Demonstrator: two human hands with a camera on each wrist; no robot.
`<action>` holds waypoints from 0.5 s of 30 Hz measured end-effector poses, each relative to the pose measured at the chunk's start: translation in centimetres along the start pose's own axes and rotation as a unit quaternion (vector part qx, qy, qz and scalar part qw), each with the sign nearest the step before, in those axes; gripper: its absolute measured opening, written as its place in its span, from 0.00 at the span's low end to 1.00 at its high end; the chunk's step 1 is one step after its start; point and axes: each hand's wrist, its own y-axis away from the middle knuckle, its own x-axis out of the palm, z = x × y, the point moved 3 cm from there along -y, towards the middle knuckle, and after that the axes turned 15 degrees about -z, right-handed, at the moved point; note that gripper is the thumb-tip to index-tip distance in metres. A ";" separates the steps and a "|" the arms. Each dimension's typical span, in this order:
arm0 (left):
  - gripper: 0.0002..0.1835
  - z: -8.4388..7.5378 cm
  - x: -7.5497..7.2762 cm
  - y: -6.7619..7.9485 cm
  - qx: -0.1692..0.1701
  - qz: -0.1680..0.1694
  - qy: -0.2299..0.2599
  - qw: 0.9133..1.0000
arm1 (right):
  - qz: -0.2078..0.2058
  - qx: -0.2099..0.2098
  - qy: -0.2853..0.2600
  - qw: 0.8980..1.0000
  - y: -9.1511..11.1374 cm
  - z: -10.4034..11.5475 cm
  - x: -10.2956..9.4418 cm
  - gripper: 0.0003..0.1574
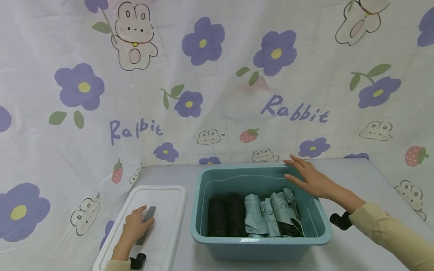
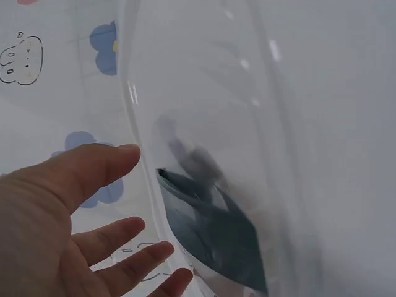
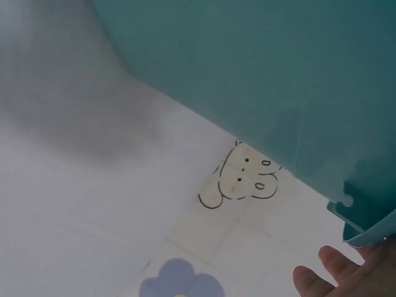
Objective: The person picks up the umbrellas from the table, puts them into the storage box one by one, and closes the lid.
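Observation:
A teal plastic storage bin [image 1: 257,241] stands on the table with its top uncovered. Inside it are two dark bundles [image 1: 226,215] on the left and several pale blue folded fabric bundles [image 1: 255,214] on the right, one showing black at its lower end. My right hand [image 1: 312,180] rests at the bin's far right corner, fingers stretched over the rim; the right wrist view shows fingertips against the rim's outside. To the left lies a white lid [image 1: 169,212] with a grey strip [image 1: 141,238]. My left hand [image 1: 135,227] is over it, fingers loosely extended, gripping nothing.
A pale table surface [image 1: 342,180] lies under the bin and lid. Behind and on both sides hangs a white curtain [image 1: 230,94] printed with purple flowers, rabbits and strawberries. The lid's left edge is close to the curtain.

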 end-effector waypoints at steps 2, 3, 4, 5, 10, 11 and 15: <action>0.34 0.4 0.0 -0.1 -0.004 0.002 -0.014 1.000 | -0.001 0.011 -0.017 1.000 0.1 -0.3 0.2 0.38; 0.34 0.5 0.0 -0.1 -0.004 0.001 -0.019 1.000 | -0.003 0.015 -0.026 1.000 0.1 -0.4 0.3 0.38; 0.34 0.6 0.0 -0.2 -0.004 0.000 -0.023 1.000 | -0.005 0.017 -0.033 0.999 0.1 -0.5 0.4 0.37; 0.33 0.7 0.0 -0.2 -0.002 -0.003 -0.027 1.000 | -0.007 0.018 -0.040 0.999 0.2 -0.6 0.5 0.37; 0.32 0.8 0.1 -0.2 0.001 -0.005 -0.024 1.000 | -0.018 0.019 -0.066 0.997 0.4 -0.9 1.0 0.35; 0.32 0.8 0.1 -0.2 0.002 -0.004 -0.019 1.000 | -0.020 0.019 -0.070 0.997 0.4 -1.0 1.0 0.35; 0.31 0.5 0.2 -0.3 0.014 0.006 0.006 1.000 | -0.026 0.022 -0.091 0.995 0.5 -1.0 1.1 0.34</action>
